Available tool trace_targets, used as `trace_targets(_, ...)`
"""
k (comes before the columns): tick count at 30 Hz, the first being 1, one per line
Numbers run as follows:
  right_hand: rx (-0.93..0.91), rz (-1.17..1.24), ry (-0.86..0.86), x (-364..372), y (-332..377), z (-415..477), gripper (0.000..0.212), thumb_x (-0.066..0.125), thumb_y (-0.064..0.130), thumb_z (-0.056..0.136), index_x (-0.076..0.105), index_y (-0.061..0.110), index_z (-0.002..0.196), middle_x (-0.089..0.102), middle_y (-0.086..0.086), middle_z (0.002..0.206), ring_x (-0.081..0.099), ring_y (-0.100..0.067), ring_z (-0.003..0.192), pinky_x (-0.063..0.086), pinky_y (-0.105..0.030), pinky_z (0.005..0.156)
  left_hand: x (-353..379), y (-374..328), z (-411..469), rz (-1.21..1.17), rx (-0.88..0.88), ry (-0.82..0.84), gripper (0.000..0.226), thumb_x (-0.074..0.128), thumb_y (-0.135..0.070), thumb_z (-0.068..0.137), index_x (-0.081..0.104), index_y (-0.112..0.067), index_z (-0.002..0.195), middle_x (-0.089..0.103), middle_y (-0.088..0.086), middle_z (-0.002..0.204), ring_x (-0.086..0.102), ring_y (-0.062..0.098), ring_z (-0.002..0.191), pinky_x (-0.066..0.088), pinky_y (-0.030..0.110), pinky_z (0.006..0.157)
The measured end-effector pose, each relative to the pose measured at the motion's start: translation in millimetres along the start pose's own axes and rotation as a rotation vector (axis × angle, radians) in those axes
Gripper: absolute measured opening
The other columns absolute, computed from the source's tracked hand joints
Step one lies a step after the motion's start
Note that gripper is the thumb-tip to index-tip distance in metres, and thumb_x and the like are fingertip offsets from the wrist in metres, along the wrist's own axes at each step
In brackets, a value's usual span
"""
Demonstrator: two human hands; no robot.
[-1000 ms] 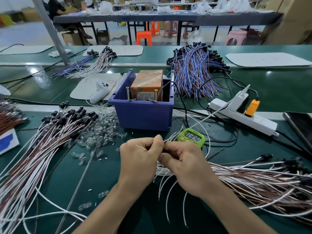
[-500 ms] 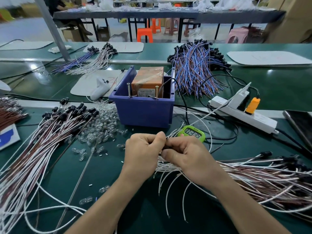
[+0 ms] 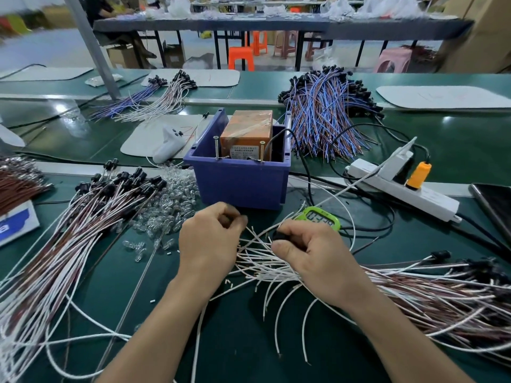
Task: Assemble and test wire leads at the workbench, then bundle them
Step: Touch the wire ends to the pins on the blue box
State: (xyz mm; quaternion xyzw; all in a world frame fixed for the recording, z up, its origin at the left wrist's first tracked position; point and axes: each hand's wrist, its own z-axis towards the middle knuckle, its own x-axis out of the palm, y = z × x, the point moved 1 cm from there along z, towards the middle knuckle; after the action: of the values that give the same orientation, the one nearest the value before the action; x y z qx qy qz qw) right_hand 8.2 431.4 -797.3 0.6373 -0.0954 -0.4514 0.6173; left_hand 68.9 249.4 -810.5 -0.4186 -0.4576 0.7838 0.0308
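Thumb and forefinger of the right hand [image 3: 312, 258] pinch a small black socket [image 3: 277, 235]. It pokes out at the hand's nine o'clock, and the other fingers are curled in behind it. Below it and toward eight o'clock, loose white lead ends [image 3: 257, 254] fan out across the green bench [image 3: 249, 341] and fill the gap between the two hands. The left hand [image 3: 210, 241] is at nine o'clock from the socket and apart from it. Its fingers are bunched into a curl, but their tips are blurred, so I cannot tell whether they hold anything.

From under the right wrist a thick sheaf of white and brown leads [image 3: 428, 294] runs off toward three o'clock, ending in black sockets. A second sheaf [image 3: 69, 244] lies at nine o'clock from the left hand, with its black ends pointing toward one o'clock. A heap of clear glass bulbs [image 3: 171, 200] lies just beside those ends.

A green timer [image 3: 320, 217] sits just beyond the right knuckles at twelve o'clock. A blue bin [image 3: 240, 181] stands at twelve o'clock from the left hand with an orange box [image 3: 246, 134] inside it. A white power strip [image 3: 401, 186] lies at two o'clock, and a pile of blue and brown wires [image 3: 323, 120] lies beyond the bin.
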Motion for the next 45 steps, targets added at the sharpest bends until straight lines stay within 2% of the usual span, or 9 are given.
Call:
trace_targets(7,0.008,-0.061,-0.018,2,-1,0,0.023,0.07,0.022,0.094,0.062,0.03,0.073,0.056,0.011,0.061,0.045,-0.001,0.057,0.038,-0.017,0.058,-3,5,6,-0.137,0.005,0.089,0.029,0.084,-0.017,0.082,0.075,-0.044,0.076,0.067,-0.035,0.069,0.064,-0.013,0.072,0.04,-0.002,0.065)
trace_targets(10,0.0,-0.074,-0.022,2,-1,0,0.026,0.07,0.024,0.094,0.061,0.035,0.072,0.058,0.011,0.063,0.046,-0.001,0.058,0.039,-0.017,0.058,0,2,3,-0.167,0.058,0.121,0.031,0.077,-0.011,0.087,0.079,-0.039,0.1,0.071,-0.034,0.08,0.065,-0.017,0.084,0.045,0.001,0.076)
trace_targets(14,-0.013,-0.087,-0.032,3,0,0,0.027,0.07,0.023,0.094,0.061,0.036,0.073,0.059,0.012,0.064,0.047,-0.001,0.059,0.039,-0.016,0.059,3,0,-3,-0.102,0.18,0.308,0.068,0.064,-0.007,0.089,0.055,-0.055,0.137,0.066,-0.043,0.108,0.057,-0.019,0.101,0.038,-0.001,0.088)
trace_targets(19,-0.016,-0.133,-0.041,3,0,0,0.031,0.071,0.026,0.094,0.059,0.042,0.07,0.058,0.015,0.064,0.049,-0.002,0.058,0.039,-0.014,0.059,-9,1,4,-0.101,0.192,0.052,0.042,0.069,-0.004,0.088,0.077,-0.036,0.114,0.075,-0.024,0.092,0.065,-0.006,0.087,0.048,0.015,0.091)
trace_targets(22,-0.008,-0.144,-0.045,4,-1,-1,0.029,0.071,0.027,0.095,0.059,0.04,0.071,0.059,0.014,0.064,0.049,-0.002,0.057,0.041,-0.014,0.058,-27,14,15,0.314,0.115,-0.185,0.031,0.071,-0.012,0.086,0.078,-0.031,0.109,0.075,-0.004,0.101,0.059,0.016,0.097,0.033,0.027,0.089)
trace_targets(27,0.0,-0.159,-0.035,5,0,-1,0.028,0.07,0.026,0.095,0.06,0.036,0.071,0.057,0.013,0.059,0.046,-0.003,0.054,0.04,-0.015,0.056,-33,26,21,0.658,-0.03,-0.037,0.027,0.058,-0.015,0.087,0.07,-0.021,0.11,0.068,0.002,0.118,0.056,0.026,0.113,0.036,0.04,0.096)
trace_targets(38,0.029,-0.155,-0.03,6,4,-3,0.029,0.07,0.025,0.095,0.059,0.037,0.07,0.058,0.016,0.059,0.048,-0.002,0.055,0.039,-0.012,0.055,-48,37,28,0.552,-0.082,-0.183,0.018,0.069,-0.015,0.091,0.08,-0.024,0.102,0.075,0.004,0.091,0.058,0.025,0.075,0.023,0.033,0.078)
trace_targets(42,0.029,-0.152,-0.047,5,4,-3,0.029,0.07,0.025,0.095,0.059,0.036,0.071,0.058,0.014,0.06,0.048,-0.003,0.056,0.038,-0.014,0.055,-46,24,20,0.378,0.084,-0.352,0.019,0.076,-0.008,0.085,0.081,-0.013,0.103,0.077,0.008,0.094,0.065,0.03,0.089,0.036,0.037,0.086)
trace_targets(45,0.005,-0.173,-0.092,6,3,-3,0.023,0.07,0.027,0.094,0.061,0.035,0.075,0.063,0.013,0.068,0.055,-0.006,0.063,0.041,-0.015,0.058,-29,-3,1,0.071,0.249,-0.254,0.01,0.079,-0.016,0.081,0.081,-0.023,0.088,0.074,-0.008,0.08,0.064,0.012,0.076,0.042,0.017,0.076)
